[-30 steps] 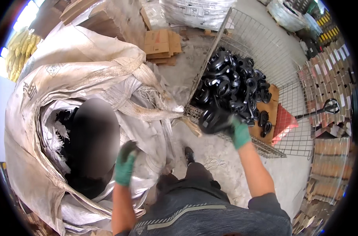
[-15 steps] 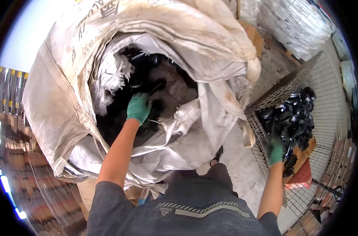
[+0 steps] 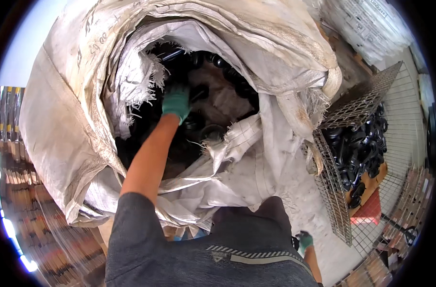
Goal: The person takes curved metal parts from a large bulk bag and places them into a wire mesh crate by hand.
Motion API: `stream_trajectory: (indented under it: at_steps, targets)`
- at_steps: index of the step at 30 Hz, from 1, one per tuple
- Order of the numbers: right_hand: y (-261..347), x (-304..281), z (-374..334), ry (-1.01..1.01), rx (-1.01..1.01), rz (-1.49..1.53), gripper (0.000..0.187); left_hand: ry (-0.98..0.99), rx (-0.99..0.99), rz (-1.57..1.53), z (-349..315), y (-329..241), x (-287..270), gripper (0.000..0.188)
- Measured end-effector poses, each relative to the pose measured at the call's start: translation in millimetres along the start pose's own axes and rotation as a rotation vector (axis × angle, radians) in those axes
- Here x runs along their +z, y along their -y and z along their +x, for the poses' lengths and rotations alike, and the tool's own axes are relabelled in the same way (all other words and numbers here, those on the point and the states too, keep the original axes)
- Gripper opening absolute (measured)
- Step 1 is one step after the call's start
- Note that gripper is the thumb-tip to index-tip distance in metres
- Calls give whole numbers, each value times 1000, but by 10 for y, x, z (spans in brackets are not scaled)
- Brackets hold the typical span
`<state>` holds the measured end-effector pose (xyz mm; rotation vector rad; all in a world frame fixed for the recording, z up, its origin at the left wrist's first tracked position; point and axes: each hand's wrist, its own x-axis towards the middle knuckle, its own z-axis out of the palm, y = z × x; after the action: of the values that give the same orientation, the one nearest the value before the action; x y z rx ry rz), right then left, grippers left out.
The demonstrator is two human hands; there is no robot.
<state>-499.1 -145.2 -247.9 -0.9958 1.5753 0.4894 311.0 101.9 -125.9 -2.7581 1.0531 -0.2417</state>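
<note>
My left hand [image 3: 176, 104], in a green glove with darkened fingers, reaches deep into a large off-white woven bulk sack [image 3: 64, 100]. Its fingers look stretched forward among shiny black round parts [image 3: 195, 120], whose exact kind I cannot make out. Shadow hides part of the fingertips. My right hand [image 3: 304, 241], also gloved in green, hangs low beside my right hip; its fingers are small and dark, so their grip does not show. Frayed torn flaps [image 3: 237, 138] edge the sack's mouth.
To the right stands a wire mesh cage [image 3: 334, 186] with its panel [image 3: 364, 95] folded outward. Inside lies a heap of black parts [image 3: 356, 150] on cardboard, near a red piece [image 3: 368, 210]. Stacked flattened cardboard [image 3: 31, 205] is at left; wrapped bags [image 3: 366, 28] are at back right.
My right hand has left the black parts in the cage and swung down beside my hip. My left hand has reached farther into the sack. The view has shifted slightly.
</note>
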Motion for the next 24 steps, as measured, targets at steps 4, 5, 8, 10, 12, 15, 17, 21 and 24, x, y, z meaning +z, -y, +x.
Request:
stream_trajectory:
  at_steps: [4,5,8,10,12,15,17,21,24]
  targets:
    - [1223,205,-290,46,-232,219,42,390,-256,-44,336,433,537,52]
    - [1468,269,-444,49,-326,181,40,389,-246,-45,323,307,421,52]
    - [1913,356,-571,82,-442,153,38,586,-203,-196,28,-99,-410,44]
    - [2062,416,-579,99,-511,62,36,443,-301,-447,-256,-193,-908,43]
    - [2311,553,-585,158,-548,60,37,211,-479,-941,-455,-265,-1304,47]
    - [2790,780,-897,299,-696,30,45,-53,-500,-1580,-849,-669,-2205,59]
    - [3215,913,-1431,436,-833,42,51,-43,-312,-1700,-1136,-939,-2638,72]
    - [3725,1125,-1845,1021,-940,472,99,247,-222,-2145,-1276,-1583,-2835,85]
    - [3604,884,-1716,872,-1090,466,87,565,-386,-2582,-1376,-2225,-2235,82]
